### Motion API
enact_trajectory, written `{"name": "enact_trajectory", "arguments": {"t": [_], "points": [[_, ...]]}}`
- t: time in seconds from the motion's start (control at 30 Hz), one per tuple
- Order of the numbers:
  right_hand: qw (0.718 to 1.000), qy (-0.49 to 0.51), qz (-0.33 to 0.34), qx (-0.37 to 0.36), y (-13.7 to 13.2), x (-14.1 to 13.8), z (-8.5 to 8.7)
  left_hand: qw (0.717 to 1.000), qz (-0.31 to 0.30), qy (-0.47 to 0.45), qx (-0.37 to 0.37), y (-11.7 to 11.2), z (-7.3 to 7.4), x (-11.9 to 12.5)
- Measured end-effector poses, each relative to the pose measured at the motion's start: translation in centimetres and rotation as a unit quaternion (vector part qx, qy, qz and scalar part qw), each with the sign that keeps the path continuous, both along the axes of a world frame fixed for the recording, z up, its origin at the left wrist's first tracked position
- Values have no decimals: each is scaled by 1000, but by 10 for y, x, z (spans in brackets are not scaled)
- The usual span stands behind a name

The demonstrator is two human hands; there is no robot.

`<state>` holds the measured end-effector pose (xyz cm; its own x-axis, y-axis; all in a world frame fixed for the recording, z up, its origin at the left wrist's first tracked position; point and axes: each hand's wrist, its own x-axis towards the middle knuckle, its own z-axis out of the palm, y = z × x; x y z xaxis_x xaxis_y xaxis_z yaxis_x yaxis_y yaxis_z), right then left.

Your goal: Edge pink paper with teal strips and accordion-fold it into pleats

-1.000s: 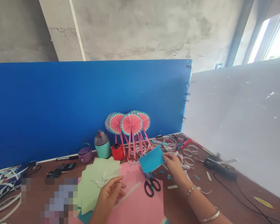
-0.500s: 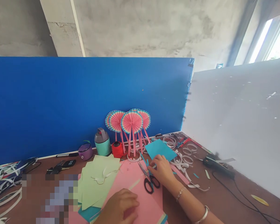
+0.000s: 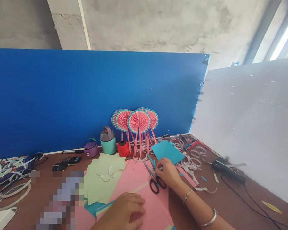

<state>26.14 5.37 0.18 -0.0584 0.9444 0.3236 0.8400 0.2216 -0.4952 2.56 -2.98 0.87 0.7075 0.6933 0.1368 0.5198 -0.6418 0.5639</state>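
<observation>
Two scissor loops (image 3: pixel 151 186) sit beside right fingers (image 3: pixel 161 168);

Blurred: pixelated patch (image 3: pixel 60 201), lower left of frame, contents unreadable | Cut off: left hand (image 3: pixel 121 212) and large pink paper sheet (image 3: pixel 132 179), bottom edge | Hidden: thin teal paper strip (image 3: pixel 153 164), its end behind right hand (image 3: pixel 168 174)

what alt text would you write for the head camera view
The left hand rests on pink paper and the right hand sits over black-handled scissors beside a teal sheet, on a brown table. Pink paper fans stand before a blue board.
</observation>
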Motion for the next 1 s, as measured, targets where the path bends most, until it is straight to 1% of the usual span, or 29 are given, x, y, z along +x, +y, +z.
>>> {"name": "enact_trajectory", "arguments": {"t": [0.03,0.07,0.1,0.13,0.17,0.23,0.3,0.33,0.43,0.53,0.6,0.7,0.8,0.9,1.0], "points": [[999,35,19,5,-4,-2,5,999,41,-22,-3,-1,2,0],[996,71,55,-4,-9,-4,9,995,85,-45,1,-1,3,0],[990,104,98,-23,-15,-8,14,990,123,-67,11,-1,4,-1],[979,131,147,-56,-21,-12,17,985,146,-85,24,-1,5,-2],[964,156,197,-88,-27,-17,21,983,152,-97,34,-1,6,-3],[932,187,278,-139,-39,-25,26,986,131,-101,35,-1,7,-4],[908,207,321,-175,-46,-31,30,990,110,-93,11,-1,10,-5],[900,217,329,-187,-47,-32,31,990,107,-91,-6,-1,12,-5],[888,255,319,-212,-44,-31,30,984,134,-96,-61,0,24,-6],[877,301,281,-247,-36,-28,23,970,188,-99,-118,3,37,-7],[872,317,262,-264,-33,-27,18,959,203,-110,-164,4,42,-9],[881,307,256,-254,-32,-28,15,946,207,-122,-216,5,42,-13],[889,288,257,-246,-33,-30,18,938,228,-101,-242,6,44,-24],[905,258,239,-239,-32,-33,24,922,270,-88,-263,10,52,-40],[916,228,230,-238,-31,-39,29,916,282,-96,-268,14,60,-57]]}}
